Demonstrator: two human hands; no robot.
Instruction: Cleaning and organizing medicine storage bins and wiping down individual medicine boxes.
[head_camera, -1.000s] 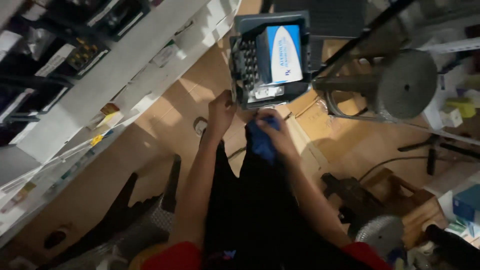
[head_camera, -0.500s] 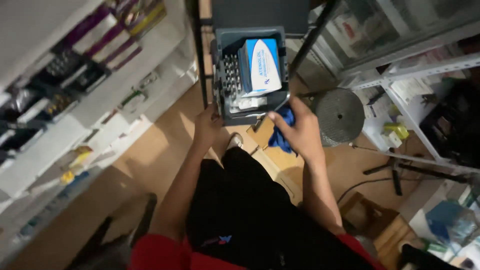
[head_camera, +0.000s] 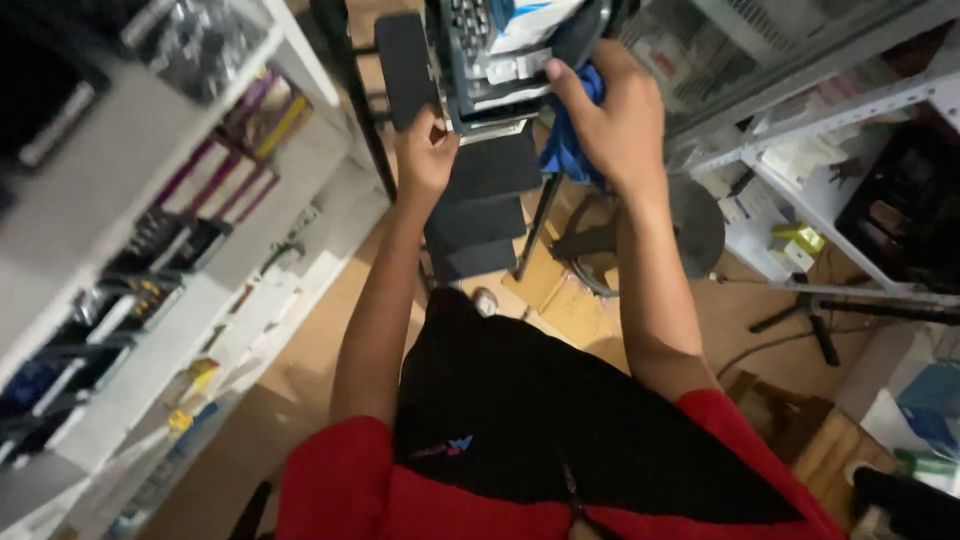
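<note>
I saw a white-and-blue carton (head_camera: 525, 22) standing in the grey bin (head_camera: 470, 95) at the top edge, with a small white packet (head_camera: 515, 68) lying just below it. Purple and yellow boxes (head_camera: 250, 125) stood on the left shelf. A small yellow-green box (head_camera: 798, 238) sat on the right-hand rack.

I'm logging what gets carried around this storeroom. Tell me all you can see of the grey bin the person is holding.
The bin is a dark grey, plastic-looking open tray, held up at the frame's top edge, which cuts off its far part. Inside lie a white-and-blue box, dark blister strips and small white packs. The left hand grips its near left corner; the right hand, clutching a blue cloth, holds its right side.
</note>
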